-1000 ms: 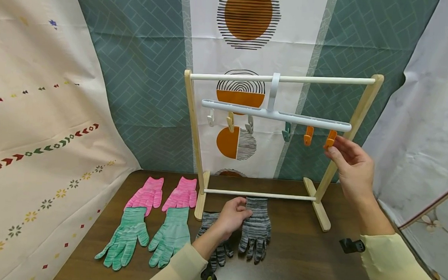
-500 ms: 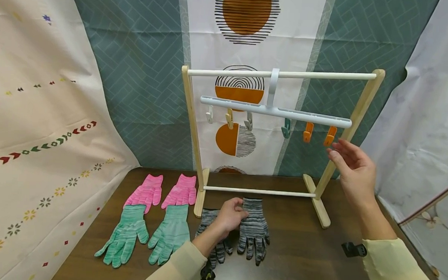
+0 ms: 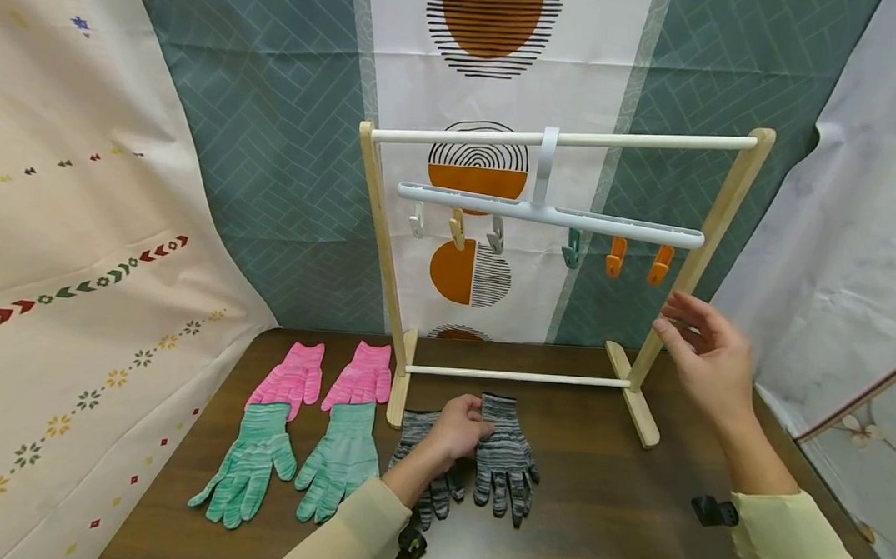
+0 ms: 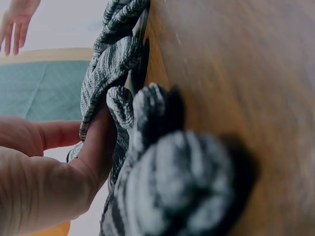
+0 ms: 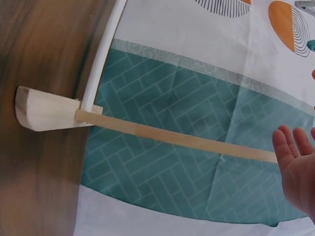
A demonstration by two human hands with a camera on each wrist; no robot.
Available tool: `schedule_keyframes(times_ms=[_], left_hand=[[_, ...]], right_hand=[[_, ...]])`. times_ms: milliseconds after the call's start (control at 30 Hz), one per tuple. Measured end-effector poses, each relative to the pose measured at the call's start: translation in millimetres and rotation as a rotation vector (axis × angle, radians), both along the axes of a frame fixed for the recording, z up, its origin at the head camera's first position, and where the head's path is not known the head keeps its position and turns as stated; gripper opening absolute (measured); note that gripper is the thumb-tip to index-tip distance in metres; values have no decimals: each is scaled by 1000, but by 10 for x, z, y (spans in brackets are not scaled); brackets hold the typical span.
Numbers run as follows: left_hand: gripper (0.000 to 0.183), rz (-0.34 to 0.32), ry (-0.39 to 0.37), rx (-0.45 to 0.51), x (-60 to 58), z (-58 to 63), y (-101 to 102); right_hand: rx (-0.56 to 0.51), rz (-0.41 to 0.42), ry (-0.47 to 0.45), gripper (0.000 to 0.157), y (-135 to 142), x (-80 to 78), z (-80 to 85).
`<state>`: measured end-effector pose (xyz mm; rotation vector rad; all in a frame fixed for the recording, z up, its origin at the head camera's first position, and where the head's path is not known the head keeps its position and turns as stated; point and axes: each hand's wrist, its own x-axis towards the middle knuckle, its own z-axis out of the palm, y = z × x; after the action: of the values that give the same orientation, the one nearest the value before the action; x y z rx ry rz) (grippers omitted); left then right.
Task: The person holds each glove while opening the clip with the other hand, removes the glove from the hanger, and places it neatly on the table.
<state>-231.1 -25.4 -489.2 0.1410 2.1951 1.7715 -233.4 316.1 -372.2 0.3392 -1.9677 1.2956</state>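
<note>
My left hand (image 3: 458, 430) pinches the left edge of a black-and-grey knit glove (image 3: 506, 459) near its cuff. In the left wrist view, thumb and finger stand on either side of the knit fabric (image 4: 110, 59). A second black-and-grey glove (image 3: 414, 428) lies partly hidden under that hand and forearm. My right hand (image 3: 707, 353) is raised in front of the rack's right post, holding nothing, with fingers loosely bent. Above it, an orange clip (image 3: 660, 265) hangs at the right end of a pale hanger (image 3: 541, 210), beside another orange clip (image 3: 616, 258).
The hanger hooks over the top rod of a wooden rack (image 3: 729, 196). Teal (image 3: 572, 250), grey (image 3: 496, 235), yellow (image 3: 458, 228) and white (image 3: 417, 220) clips hang from it too. Two pink gloves (image 3: 293, 377) and two green gloves (image 3: 251, 463) lie on the brown table (image 3: 596, 503) at left.
My right hand has let go of the rightmost orange clip and moved down away from it. The left hand stays at the dark glove, which has turned slightly.
</note>
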Motion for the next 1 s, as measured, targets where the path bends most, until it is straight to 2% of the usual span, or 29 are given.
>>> schedule_keyframes(times_ms=[267, 433, 600, 900, 1000], left_hand=[[61, -81, -84, -6, 86, 48, -33], [60, -106, -81, -38, 126, 86, -58], [58, -114, -17, -94, 169, 127, -87], [61, -127, 170, -231, 212, 227, -182], [61, -128, 219, -231, 228, 268, -225]], right_hand=[[190, -45, 75, 56, 58, 50, -100], [307, -78, 114, 58, 88, 94, -142], [365, -94, 151, 60, 114, 117, -179], [392, -113, 134, 63, 142, 163, -234], [400, -118, 132, 64, 147, 167, -240]])
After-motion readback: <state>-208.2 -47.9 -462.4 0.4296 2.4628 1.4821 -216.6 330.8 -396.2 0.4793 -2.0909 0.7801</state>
